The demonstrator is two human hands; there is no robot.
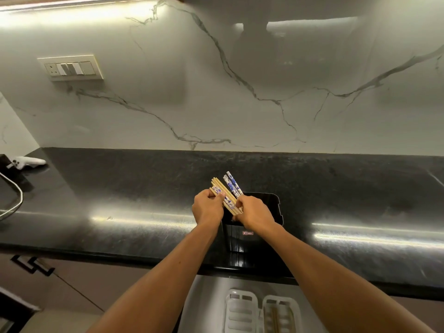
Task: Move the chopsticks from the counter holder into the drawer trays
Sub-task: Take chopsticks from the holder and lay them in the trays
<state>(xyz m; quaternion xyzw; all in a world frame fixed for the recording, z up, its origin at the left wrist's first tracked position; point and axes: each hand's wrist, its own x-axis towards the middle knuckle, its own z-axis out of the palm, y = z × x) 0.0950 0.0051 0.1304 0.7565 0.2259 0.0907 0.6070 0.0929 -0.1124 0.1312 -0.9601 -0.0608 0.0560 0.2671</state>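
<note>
A bundle of chopsticks (227, 192), some plain wood and some white with blue patterns, leans up and to the left out of a glossy black holder (260, 213) on the dark counter. My left hand (207, 207) grips the bundle's left side. My right hand (254, 213) holds its lower right part over the holder's mouth. Below the counter edge, two white drawer trays show: the left tray (241, 311) looks bare, and the right tray (282, 313) holds a few wooden chopsticks.
The black stone counter (120, 200) runs the full width, backed by a white marble wall. A white device (28, 162) and a cable (14, 195) lie at the far left. Cabinet handles (31, 263) sit below the counter on the left.
</note>
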